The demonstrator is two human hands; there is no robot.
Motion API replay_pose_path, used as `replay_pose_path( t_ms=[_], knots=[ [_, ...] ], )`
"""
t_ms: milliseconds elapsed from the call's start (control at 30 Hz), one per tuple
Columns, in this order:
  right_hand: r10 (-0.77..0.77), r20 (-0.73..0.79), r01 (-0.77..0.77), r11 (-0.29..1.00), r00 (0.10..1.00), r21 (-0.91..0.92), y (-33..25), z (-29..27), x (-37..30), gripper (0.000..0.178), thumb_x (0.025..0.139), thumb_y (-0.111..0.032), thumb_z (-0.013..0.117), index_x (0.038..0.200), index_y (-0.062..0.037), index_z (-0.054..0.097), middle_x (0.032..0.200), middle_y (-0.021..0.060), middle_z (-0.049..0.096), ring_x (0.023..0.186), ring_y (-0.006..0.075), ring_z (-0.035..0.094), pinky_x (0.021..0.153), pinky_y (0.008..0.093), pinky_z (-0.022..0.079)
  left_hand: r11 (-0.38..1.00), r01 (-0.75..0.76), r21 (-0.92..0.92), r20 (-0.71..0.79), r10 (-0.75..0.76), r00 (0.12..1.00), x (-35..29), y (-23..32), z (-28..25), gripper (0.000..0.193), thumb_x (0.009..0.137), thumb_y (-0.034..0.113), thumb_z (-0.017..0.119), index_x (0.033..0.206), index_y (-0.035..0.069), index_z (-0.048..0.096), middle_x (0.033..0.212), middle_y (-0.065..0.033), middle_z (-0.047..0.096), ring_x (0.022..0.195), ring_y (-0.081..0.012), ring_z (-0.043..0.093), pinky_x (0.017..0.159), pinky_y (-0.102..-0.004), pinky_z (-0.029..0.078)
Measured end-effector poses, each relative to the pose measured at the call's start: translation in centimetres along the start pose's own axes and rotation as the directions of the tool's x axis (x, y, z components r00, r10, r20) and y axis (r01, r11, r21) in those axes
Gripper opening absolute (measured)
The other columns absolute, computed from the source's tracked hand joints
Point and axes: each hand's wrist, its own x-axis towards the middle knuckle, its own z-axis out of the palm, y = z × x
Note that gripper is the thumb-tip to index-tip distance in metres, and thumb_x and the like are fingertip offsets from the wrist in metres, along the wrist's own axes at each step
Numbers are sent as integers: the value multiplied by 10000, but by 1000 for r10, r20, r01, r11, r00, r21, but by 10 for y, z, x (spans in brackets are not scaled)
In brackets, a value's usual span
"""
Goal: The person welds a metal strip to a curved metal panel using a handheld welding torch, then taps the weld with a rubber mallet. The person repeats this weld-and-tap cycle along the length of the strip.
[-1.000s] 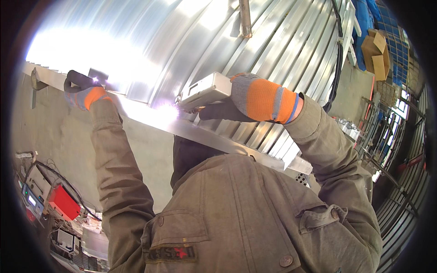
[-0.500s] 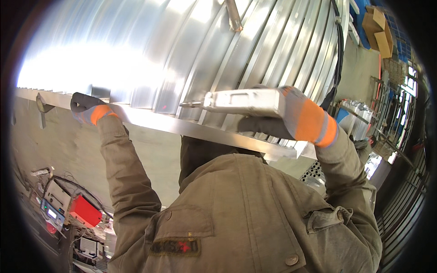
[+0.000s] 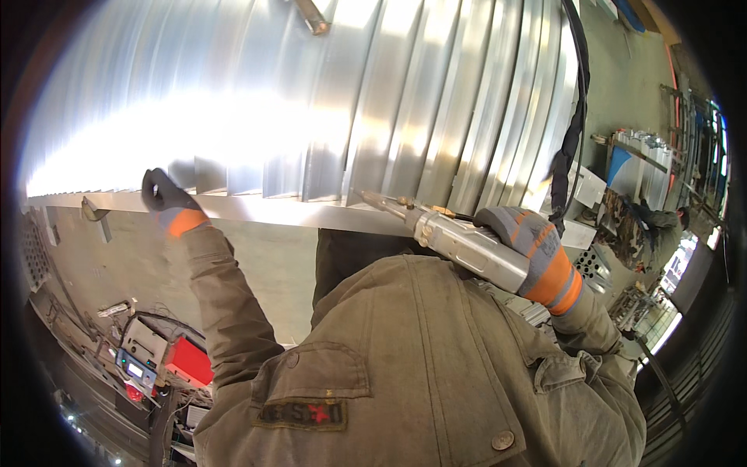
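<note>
A broad panel of ribbed, shiny metal (image 3: 397,117) spreads ahead of me, with a flat metal strip (image 3: 257,212) along its near edge. My left hand (image 3: 165,198), in a dark glove with an orange cuff, is at the strip's left part, its fingers curled over the edge. In my gloved right hand (image 3: 529,241) is a silver welding gun (image 3: 471,251), gripped at its rear. The gun's narrow nozzle points up and left, its tip close to the strip near the rib ends; whether it touches I cannot tell.
A copper-coloured bar end (image 3: 313,19) lies on the panel. A black cable sheath (image 3: 573,140) runs down its right side. A clamp-like bracket (image 3: 93,210) hangs at the strip's left end. Lower left are a red box (image 3: 189,362) and a control unit. Another person (image 3: 661,222) is at far right.
My right hand has swung the welding gun lower and tilted it, so the nozzle now points up-left. My left hand remains at the strip. The whole view has shifted.
</note>
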Motion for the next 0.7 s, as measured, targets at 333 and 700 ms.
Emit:
replay_pose_path(
  t_ms=[333, 700],
  knots=[
    [3, -122, -9, 999, 993, -50, 76, -4, -129, 517, 852, -337, 877, 1209, -12, 694, 987, 188, 729, 865, 427, 713, 755, 489, 546, 886, 84, 456, 788, -445, 425, -151, 68, 74, 262, 1020, 256, 819, 1179, 49, 840, 976, -8, 777, 749, -94, 629, 593, -254, 465],
    [-27, -24, 30, 993, 999, 115, 104, 17, -68, 549, 892, -347, 920, 1259, -32, 661, 978, 180, 697, 853, 426, 713, 728, 475, 557, 519, -539, 663, 714, -656, 246, -185, 83, 136, 574, 889, 566, 919, 857, 58, 655, 765, -29, 643, 560, -143, 484, 502, -356, 445]
  ],
)
